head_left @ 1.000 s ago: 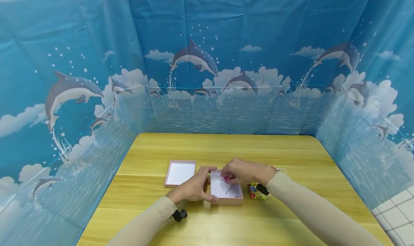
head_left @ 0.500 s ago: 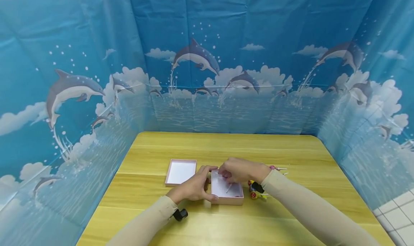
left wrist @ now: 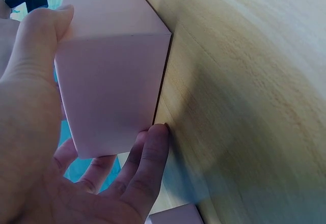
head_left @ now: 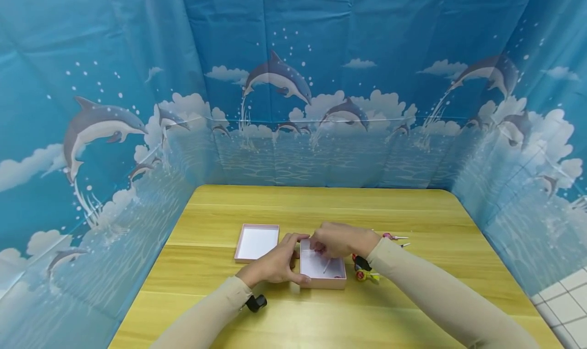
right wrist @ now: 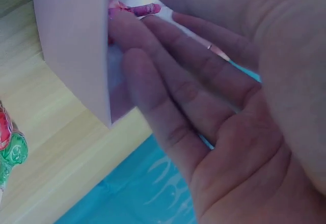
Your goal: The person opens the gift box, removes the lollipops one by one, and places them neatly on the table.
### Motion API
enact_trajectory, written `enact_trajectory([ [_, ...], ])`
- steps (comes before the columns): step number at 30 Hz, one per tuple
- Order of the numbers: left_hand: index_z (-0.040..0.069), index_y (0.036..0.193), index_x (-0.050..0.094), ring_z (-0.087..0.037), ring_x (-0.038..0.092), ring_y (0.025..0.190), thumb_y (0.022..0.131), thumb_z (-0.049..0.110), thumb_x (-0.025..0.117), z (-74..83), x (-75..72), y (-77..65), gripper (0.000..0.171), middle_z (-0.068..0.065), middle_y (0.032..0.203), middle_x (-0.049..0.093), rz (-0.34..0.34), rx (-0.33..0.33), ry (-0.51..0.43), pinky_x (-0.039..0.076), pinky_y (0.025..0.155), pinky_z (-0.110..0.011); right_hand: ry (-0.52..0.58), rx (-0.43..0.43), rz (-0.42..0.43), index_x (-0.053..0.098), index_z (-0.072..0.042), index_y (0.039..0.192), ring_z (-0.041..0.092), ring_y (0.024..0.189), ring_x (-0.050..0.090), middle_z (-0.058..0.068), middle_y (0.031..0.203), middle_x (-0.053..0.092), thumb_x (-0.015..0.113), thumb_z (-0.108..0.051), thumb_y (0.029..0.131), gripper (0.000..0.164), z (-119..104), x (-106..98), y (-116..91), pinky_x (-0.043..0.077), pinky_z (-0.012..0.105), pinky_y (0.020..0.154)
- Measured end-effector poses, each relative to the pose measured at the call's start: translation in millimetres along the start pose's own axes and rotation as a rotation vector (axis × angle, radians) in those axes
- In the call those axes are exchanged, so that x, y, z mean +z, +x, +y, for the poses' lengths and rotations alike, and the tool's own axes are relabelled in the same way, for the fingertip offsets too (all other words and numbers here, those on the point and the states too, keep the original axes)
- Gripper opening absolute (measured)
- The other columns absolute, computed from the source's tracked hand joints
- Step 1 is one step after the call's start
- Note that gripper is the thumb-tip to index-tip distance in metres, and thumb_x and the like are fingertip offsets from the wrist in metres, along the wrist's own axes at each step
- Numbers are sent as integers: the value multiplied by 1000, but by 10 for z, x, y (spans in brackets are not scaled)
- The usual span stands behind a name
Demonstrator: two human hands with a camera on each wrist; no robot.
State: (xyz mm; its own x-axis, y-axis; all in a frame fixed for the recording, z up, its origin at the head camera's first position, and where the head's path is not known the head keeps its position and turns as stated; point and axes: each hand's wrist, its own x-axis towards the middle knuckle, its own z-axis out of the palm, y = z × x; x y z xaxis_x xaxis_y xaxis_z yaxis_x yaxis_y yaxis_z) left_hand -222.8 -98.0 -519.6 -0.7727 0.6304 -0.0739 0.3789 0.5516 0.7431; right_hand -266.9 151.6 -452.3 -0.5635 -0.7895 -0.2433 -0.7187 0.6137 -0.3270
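A pink box with a white inside stands uncovered on the table. My left hand grips its left side, the thumb at the near corner and the fingers spread along the far edge, as the left wrist view also shows. Reaching into the box from the right, my right hand has its fingers bent down at the far left part. A lollipop in a pink wrapper lies at these fingertips, partly hidden behind them. A thin white stick slants across the box floor, and something small and red sits in the near right corner.
The box's shallow lid lies inside up to the left. Right of the box are several lollipops: a red-and-yellow group by the right wrist and a pink one farther back. A dolphin-print curtain encloses the table.
My right hand has shifted slightly left and deeper into the box, covering the pink lollipop that showed under its fingers. My left hand keeps its grip on the box.
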Motion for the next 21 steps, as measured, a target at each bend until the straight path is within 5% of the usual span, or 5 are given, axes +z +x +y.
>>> enact_trajectory([
  [3, 13, 180, 32, -22, 65, 120, 94, 40, 102, -5, -3, -3, 115, -14, 158, 50, 5, 4, 0, 54, 93, -25, -40, 18, -16, 84, -7, 102, 5, 73, 51, -2, 84, 71, 80, 7, 104, 14, -28, 3, 8, 46, 23, 69],
  [10, 13, 180, 32, -22, 66, 123, 93, 41, 102, -17, 3, -10, 116, -14, 161, 50, 7, 3, 4, 54, 95, -27, -94, 39, -28, 89, -12, 114, 4, 85, 63, 1, 104, 85, 83, 9, 100, 26, -79, 57, 30, 62, 26, 85],
  [21, 13, 180, 32, -23, 64, 121, 94, 41, 101, -18, 5, 5, 114, -15, 157, 50, 5, 16, 5, 53, 93, -25, -37, 17, -20, 83, -11, 91, 3, 70, 55, -5, 82, 74, 78, 14, 100, 27, -79, 78, 68, 48, 20, 65],
])
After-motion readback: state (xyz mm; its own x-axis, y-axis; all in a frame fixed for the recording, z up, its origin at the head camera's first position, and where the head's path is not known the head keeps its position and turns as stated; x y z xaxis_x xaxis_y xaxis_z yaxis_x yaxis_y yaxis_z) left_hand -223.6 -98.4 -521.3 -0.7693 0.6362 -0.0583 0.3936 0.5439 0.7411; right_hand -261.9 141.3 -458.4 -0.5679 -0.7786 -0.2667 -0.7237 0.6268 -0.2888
